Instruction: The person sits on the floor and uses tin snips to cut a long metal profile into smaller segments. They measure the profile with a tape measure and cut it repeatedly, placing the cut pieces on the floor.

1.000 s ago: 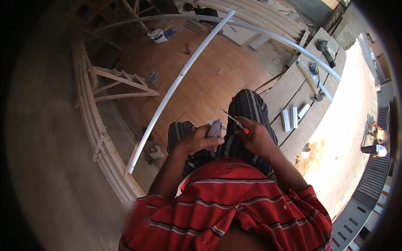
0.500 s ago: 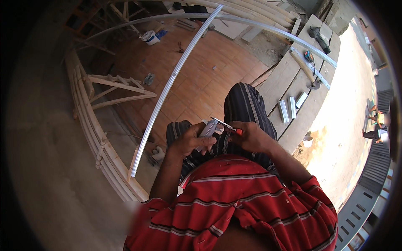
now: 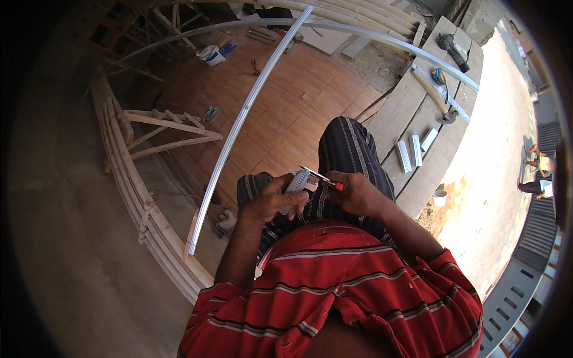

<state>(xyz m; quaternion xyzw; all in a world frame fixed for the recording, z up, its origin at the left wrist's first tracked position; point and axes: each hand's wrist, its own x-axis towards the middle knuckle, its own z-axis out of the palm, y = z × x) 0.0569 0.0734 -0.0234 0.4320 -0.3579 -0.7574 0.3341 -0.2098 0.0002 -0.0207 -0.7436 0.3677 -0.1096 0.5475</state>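
Note:
In front of my lap, my left hand (image 3: pixel 270 201) is closed round a short, perforated piece of light metal profile (image 3: pixel 297 184), tilted upward. My right hand (image 3: pixel 359 195) grips metal snips with a red handle (image 3: pixel 339 186). Their thin dark jaws reach left to the upper end of the metal piece and seem to touch it; whether they bite into it I cannot tell. Three similar short metal profile pieces (image 3: pixel 416 150) lie on the planks to my right. My striped trouser knee (image 3: pixel 346 143) rises just beyond the right hand.
A long metal channel (image 3: pixel 243 113) slants across at left; another (image 3: pixel 382 39) crosses the far side. On the planks (image 3: pixel 391 128) lie a hammer (image 3: pixel 446 117), a tape measure (image 3: pixel 439 76) and an angle grinder (image 3: pixel 453 52). Wooden poles (image 3: pixel 140 197) run along the left. Another person (image 3: pixel 540 164) is far right.
Both hands hold almost the same pose, with the snips still at the metal piece's upper end. The view has shifted very slightly.

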